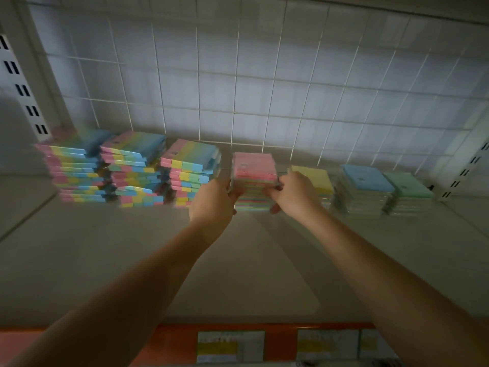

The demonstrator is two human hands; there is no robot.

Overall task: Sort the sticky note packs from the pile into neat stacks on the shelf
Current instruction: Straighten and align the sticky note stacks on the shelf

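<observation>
A: Hands status? Left hand and right hand flanked the pink-topped stack, mid-shelf, fingers curled and pinching its sides.

B: Risk: uneven squeeze could've sheared it. Yellow stack sat just right; a nudge might've toppled it.

Pink-topped stack; yellow stack; blue stack; green stack — rainbow-striped packs; orange shelf edge.

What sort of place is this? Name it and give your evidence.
Probably a stationery shop's display shelf: orange edge strip with price labels, slotted uprights, a wire grid back panel, many sticky note stacks.
</observation>
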